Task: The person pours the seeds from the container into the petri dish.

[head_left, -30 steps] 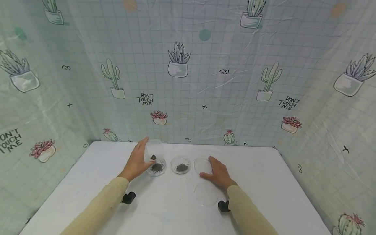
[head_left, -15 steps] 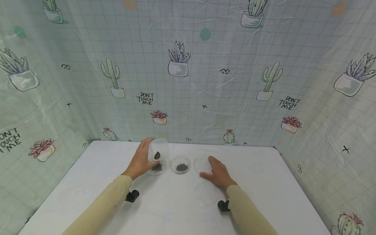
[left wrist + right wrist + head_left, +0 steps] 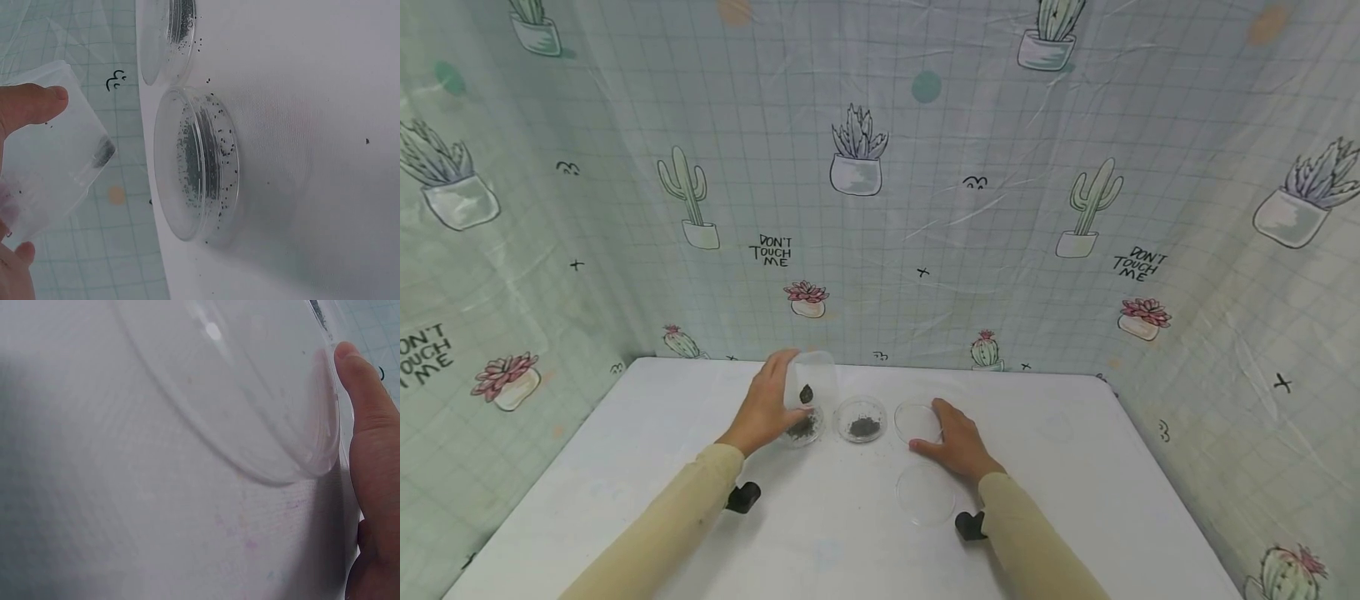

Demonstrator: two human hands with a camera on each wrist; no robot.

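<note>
My left hand [image 3: 763, 414] grips a translucent square plastic container [image 3: 822, 373], held tilted over the left petri dish [image 3: 195, 165]. Dark granules [image 3: 104, 152] are gathered in the container's lower corner. Inside the left dish lies a heap of the same dark bits, with grains scattered round its inside. Next to it, the middle petri dish [image 3: 861, 421] holds another dark heap. With thumb and fingers round the rim, my right hand [image 3: 958, 442] holds the right petri dish [image 3: 917, 425], which contains no dark heap.
A clear round lid or dish [image 3: 927, 496] lies nearer me, below the right petri dish. Loose dark specks [image 3: 367, 141] dot the white table [image 3: 850, 542]. Behind the table hangs a cactus-print sheet [image 3: 887, 225].
My left hand has moved slightly right with the square container, which now overlaps the left dish more. The dark clump in it has shifted right and up. My right hand has stayed put.
</note>
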